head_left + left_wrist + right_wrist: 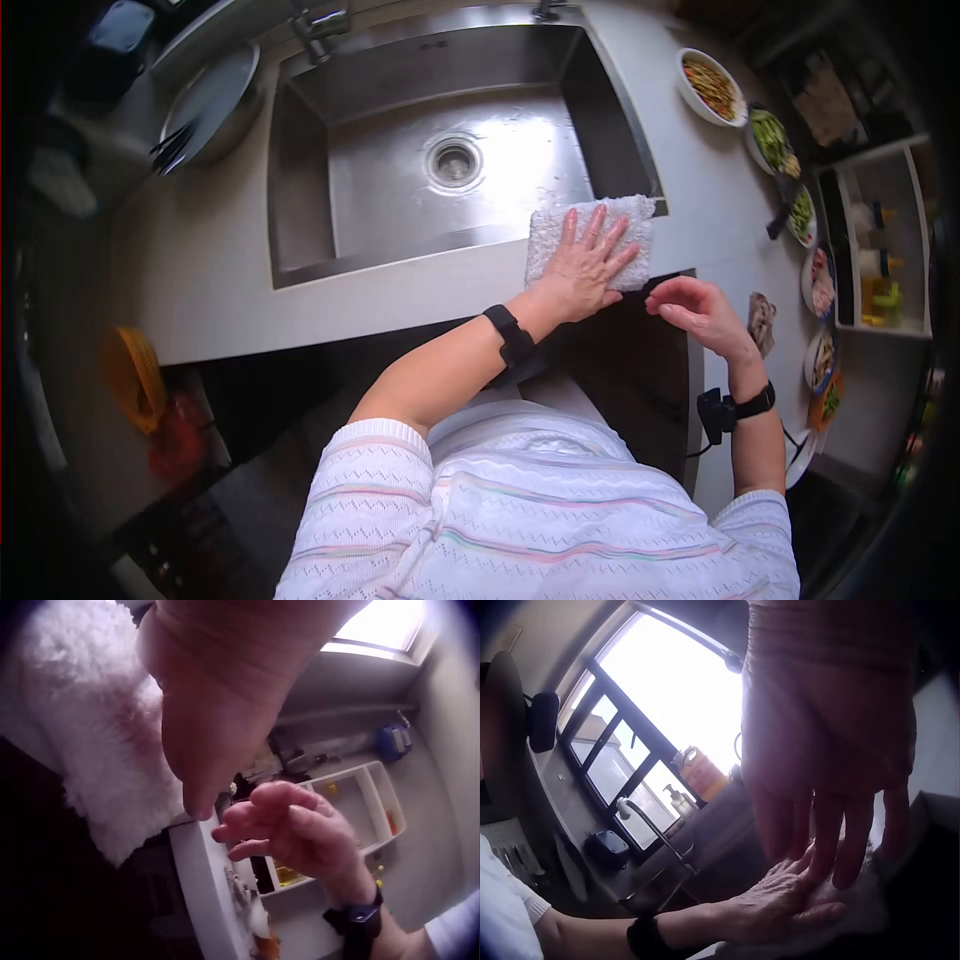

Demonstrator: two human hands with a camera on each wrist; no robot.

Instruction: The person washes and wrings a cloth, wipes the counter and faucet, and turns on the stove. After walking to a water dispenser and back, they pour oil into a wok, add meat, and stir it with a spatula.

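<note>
A fluffy white cloth (pixel 545 225) lies folded over the counter's front edge at the sink's near right corner. My left hand (pixel 590 265) rests flat on it with the fingers spread. In the left wrist view the cloth (pixel 90 727) hangs down past the edge, its pile thick and shaggy. Just right of the cloth, my right hand (pixel 703 312) is in the air with loosely bent fingers and nothing in them. The right wrist view has this right hand (pixel 829 742) large in front, its fingers pointing down, overlapping the left hand (pixel 769 907).
The steel sink (pixel 380 170) lies ahead, with a faucet (pixel 318 35) behind it. A large bowl (pixel 215 105) stands at the left. Along the right counter runs a row of dishes, starting with a white bowl (pixel 712 88) of cut vegetables. An orange basket (pixel 135 375) is at the far left.
</note>
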